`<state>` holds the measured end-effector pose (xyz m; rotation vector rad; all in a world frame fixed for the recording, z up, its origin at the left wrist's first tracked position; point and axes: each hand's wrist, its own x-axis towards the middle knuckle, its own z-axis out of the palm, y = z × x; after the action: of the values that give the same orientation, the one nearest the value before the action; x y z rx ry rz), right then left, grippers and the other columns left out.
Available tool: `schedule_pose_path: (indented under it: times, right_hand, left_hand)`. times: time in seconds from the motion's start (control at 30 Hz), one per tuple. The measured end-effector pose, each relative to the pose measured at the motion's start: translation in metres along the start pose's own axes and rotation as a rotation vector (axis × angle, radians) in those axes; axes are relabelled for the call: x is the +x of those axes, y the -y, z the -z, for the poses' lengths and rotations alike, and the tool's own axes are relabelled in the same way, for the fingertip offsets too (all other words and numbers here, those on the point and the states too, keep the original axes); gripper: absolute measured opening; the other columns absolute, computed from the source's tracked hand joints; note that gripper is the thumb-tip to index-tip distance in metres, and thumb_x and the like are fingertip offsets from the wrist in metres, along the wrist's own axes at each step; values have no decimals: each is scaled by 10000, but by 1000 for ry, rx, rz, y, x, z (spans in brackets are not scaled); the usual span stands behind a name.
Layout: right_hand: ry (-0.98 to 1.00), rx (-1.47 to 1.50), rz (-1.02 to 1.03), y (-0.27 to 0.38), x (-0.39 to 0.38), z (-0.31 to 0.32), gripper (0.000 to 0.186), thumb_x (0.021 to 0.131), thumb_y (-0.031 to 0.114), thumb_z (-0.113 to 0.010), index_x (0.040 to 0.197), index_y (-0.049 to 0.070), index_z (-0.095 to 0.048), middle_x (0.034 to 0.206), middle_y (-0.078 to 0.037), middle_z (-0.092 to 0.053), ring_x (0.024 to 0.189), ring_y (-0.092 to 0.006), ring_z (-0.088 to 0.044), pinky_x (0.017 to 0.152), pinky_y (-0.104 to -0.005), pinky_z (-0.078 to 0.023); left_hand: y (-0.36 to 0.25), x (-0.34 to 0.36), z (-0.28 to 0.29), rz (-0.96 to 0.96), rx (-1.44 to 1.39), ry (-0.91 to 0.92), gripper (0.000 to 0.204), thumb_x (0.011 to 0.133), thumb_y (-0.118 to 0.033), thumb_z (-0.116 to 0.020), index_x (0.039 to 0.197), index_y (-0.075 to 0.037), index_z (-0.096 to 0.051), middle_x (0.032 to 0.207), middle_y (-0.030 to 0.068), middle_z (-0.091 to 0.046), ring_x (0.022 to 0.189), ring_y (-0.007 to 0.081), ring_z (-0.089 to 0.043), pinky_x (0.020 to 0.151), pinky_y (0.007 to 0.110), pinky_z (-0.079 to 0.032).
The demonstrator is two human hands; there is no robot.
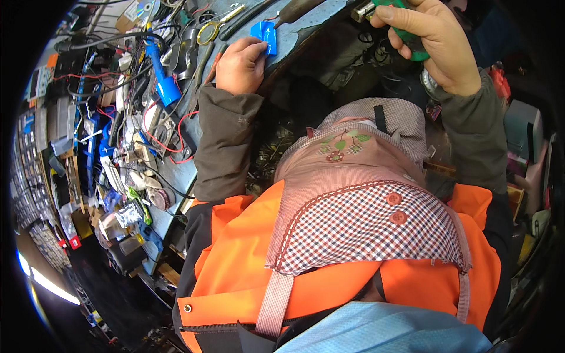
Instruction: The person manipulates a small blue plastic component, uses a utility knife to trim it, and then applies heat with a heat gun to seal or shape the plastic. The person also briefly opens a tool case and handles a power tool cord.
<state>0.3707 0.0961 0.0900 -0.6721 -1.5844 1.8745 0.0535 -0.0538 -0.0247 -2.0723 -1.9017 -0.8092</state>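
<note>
Nearest me: blue cloth (388, 330), bottom edge.
Left hand (240, 66): fingers closed, pinching blue piece (263, 33), top centre.
Right hand (434, 44): curled round green handle (419, 56), upper right.
Rod (296, 12): dark, tip near blue piece.
Left sleeve (226, 144): mark too faint for me to read.

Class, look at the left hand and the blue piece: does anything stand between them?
Nothing visible does. The left hand touches the blue piece at its lower left. A dark rod ends near the piece's upper right, on the side away from the hand, so it doesn't block the grip.
</note>
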Motion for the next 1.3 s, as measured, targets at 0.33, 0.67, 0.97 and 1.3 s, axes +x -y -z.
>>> schedule_pose_path:
  times: [0.33,0.67,0.97,1.3]
  right_hand:
    - [105,-101,81,6,16,-17,319,911,37,-750,1215,-23,-674,791,-8,-664,567,-63,-605,474,-201,-457]
    - [139,-70,86,12,19,-21,341,920,36,-745,1247,-23,-669,807,-3,-665,570,-61,-605,472,-200,-459]
    - [136,-195,107,23,29,-24,347,925,40,-741,1247,-60,-658,827,-26,-695,580,-67,-616,471,-204,-468]
    - [267,-361,122,42,55,-40,233,921,77,-753,1096,-70,-709,760,-58,-703,513,-63,-585,465,-214,-460]
  left_hand:
    - [-9,-10,-18,46,59,-147,233,838,13,-699,1060,-45,-739,1148,127,-724,1019,370,-697,869,443,-577]
    - [-25,-1,-16,109,27,-196,167,852,-130,-754,963,-5,-741,1051,171,-738,937,391,-700,833,447,-570]
    - [-12,5,-39,36,130,-333,100,844,-99,-747,831,-19,-690,943,138,-722,819,359,-668,744,461,-535]
    - [-19,1,-43,90,187,-356,74,829,-89,-754,850,-41,-702,969,100,-712,888,326,-659,819,452,-503]
